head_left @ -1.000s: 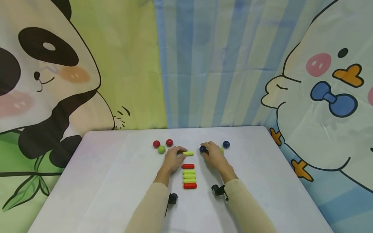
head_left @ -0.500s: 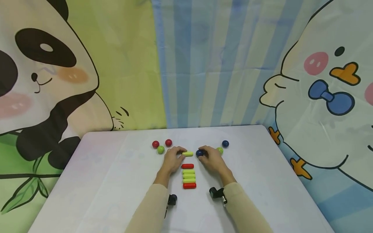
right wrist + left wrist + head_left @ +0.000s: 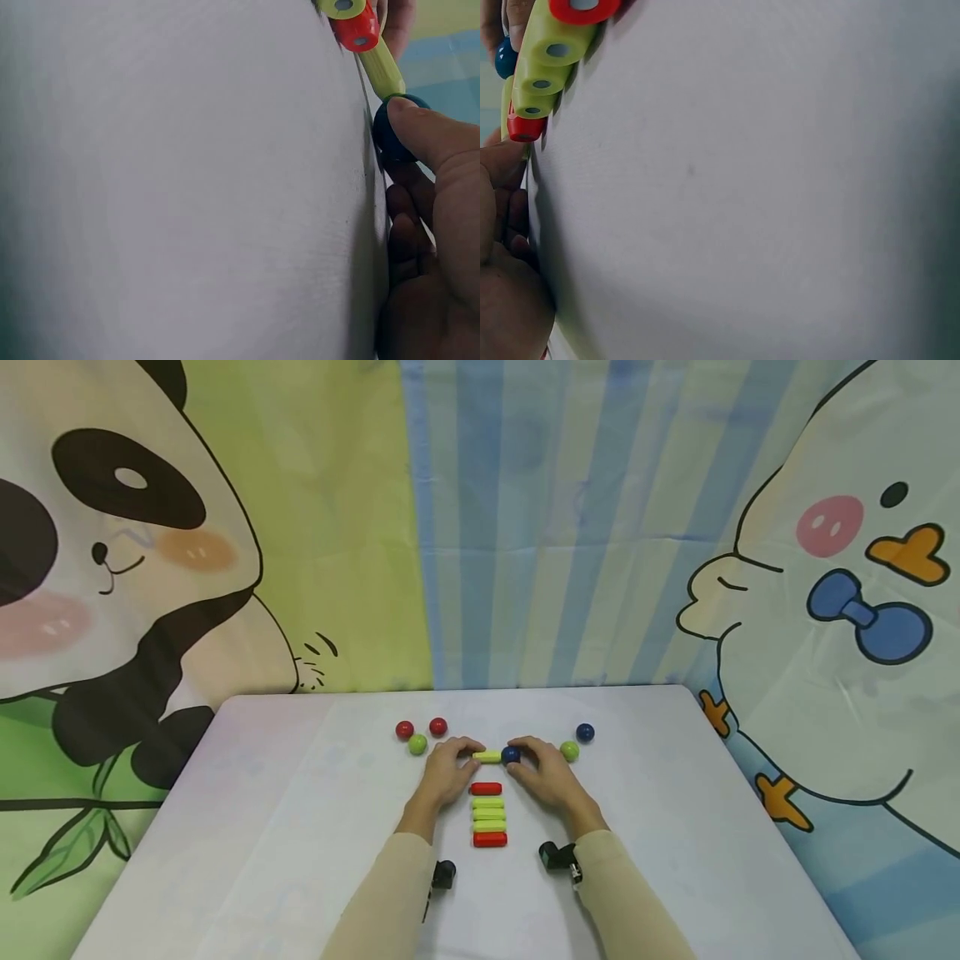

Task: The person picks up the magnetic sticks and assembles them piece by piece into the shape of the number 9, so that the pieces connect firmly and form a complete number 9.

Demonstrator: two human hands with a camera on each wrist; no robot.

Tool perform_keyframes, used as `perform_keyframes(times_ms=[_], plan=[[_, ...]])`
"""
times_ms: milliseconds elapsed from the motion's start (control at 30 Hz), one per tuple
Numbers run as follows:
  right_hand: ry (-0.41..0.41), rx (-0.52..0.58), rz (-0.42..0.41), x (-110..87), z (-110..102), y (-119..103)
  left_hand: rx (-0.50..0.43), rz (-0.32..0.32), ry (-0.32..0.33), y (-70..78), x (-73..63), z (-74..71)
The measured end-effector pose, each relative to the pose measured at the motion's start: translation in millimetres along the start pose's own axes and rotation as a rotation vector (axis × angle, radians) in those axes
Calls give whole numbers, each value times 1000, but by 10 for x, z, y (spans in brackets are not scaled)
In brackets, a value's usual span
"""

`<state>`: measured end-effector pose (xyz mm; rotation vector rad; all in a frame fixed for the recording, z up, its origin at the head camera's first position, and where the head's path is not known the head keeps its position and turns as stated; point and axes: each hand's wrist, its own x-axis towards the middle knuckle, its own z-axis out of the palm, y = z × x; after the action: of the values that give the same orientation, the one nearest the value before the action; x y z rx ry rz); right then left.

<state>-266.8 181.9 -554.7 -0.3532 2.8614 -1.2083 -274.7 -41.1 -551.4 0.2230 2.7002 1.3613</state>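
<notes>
My left hand (image 3: 446,774) pinches the left end of a yellow-green magnetic rod (image 3: 487,757), which lies crosswise on the white table. At the rod's right end is a dark blue ball (image 3: 511,755), pinched between the thumb and a finger of my right hand (image 3: 553,774). In the right wrist view the blue ball (image 3: 390,135) meets the tip of the yellow-green rod (image 3: 382,69). Nearer to me lies a row of rods: a red rod (image 3: 486,788), several yellow-green rods (image 3: 489,815) side by side, and another red rod (image 3: 490,840).
Beyond my left hand sit two red balls (image 3: 438,726) and a green ball (image 3: 417,744). A second green ball (image 3: 570,751) and another dark blue ball (image 3: 585,732) lie past my right hand. The table's (image 3: 300,827) far edge meets a cartoon-printed curtain (image 3: 495,527).
My right hand has brought the blue ball leftward and slightly nearer, up to the rod's right end. The green ball behind that hand now shows fully. My left hand has stayed at the rod.
</notes>
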Motion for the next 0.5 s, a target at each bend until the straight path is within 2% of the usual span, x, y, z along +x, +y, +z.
perform_keyframes(times_ms=[267,500], plan=[[-5,30,-4,10,-37,-8,46,13,34,28,5,10],[-22,59,32,-23,-28,-21,77,42,1,15,-51,-3]])
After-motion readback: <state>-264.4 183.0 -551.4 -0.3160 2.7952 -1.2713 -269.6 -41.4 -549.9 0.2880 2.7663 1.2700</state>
